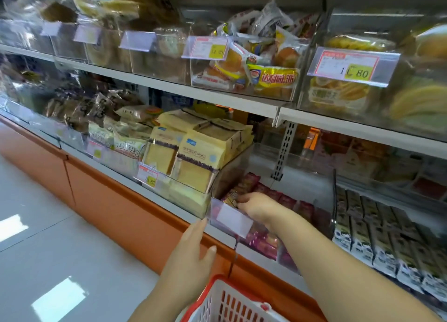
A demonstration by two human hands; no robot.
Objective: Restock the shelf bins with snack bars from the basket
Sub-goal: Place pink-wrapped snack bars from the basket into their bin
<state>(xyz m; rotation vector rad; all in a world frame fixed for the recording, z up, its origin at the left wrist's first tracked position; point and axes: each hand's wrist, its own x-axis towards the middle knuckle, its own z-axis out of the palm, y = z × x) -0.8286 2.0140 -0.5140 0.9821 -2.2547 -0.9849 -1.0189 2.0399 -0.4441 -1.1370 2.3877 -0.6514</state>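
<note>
Snack bars in red-pink wrappers lie in the clear bin on the lowest shelf. About five show behind the right hand, and the rest blur behind the labelled front wall, uncounted. They sit side by side, long axes seemingly front to back; the right hand's fingers curl round one bar at the bin's left end, while the left hand is open beside the bin's corner, above one red basket that is cut off below.
</note>
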